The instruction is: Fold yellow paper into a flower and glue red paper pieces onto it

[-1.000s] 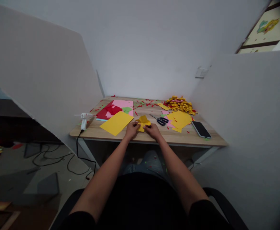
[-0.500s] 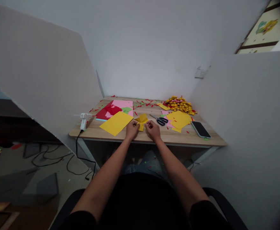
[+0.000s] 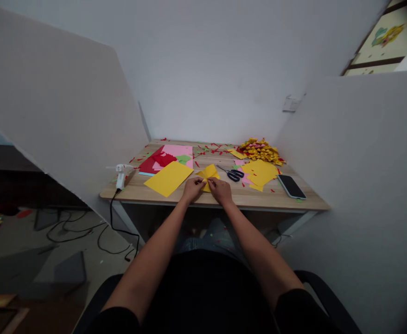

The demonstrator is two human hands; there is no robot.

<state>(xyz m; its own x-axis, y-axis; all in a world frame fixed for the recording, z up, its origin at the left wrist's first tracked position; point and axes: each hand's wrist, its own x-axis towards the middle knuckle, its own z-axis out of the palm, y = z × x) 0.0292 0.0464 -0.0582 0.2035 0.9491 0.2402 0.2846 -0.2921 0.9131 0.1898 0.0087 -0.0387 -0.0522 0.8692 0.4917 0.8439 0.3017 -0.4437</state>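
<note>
Close to the table's front edge, my left hand and my right hand almost meet over a folded piece of yellow paper. Both hands pinch it between fingertips, left and right of its middle. Part of the paper spreads out behind my fingers; a small bit shows below them. Left of my left hand lies a flat yellow sheet. Just beyond my right hand are black-handled scissors, blades pointing back left.
A white glue gun stands at the left edge, its cable hanging down. Red and pink sheets lie behind. On the right are cut yellow pieces, a heap of folded yellow paper and a phone. Red and green scraps litter the table.
My hands have drawn closer together over the yellow paper. My right hand has shifted slightly left, its fingers now reaching the paper's middle.
</note>
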